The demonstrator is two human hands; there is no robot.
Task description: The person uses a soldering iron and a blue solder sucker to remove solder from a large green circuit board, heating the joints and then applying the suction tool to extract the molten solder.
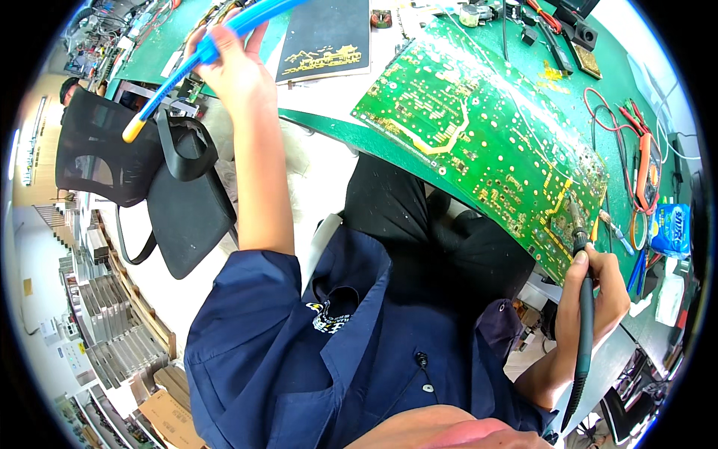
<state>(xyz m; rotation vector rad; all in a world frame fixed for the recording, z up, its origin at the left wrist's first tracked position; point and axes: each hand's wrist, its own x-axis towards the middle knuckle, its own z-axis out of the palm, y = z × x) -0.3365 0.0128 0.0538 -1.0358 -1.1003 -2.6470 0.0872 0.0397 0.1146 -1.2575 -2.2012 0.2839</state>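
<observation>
A large green circuit board lies solder side up at the edge of the green workbench. My right hand grips a dark soldering iron, its tip resting on the board's near right corner. My left hand is raised at the upper left and holds a blue desoldering pump with a yellow tip, tilted down toward the left, well away from the board.
A black office chair stands to the left. On the bench are a dark flat pad with gold print, red-handled tools and wires, and a blue packet. Stacked metal parts line the floor at lower left.
</observation>
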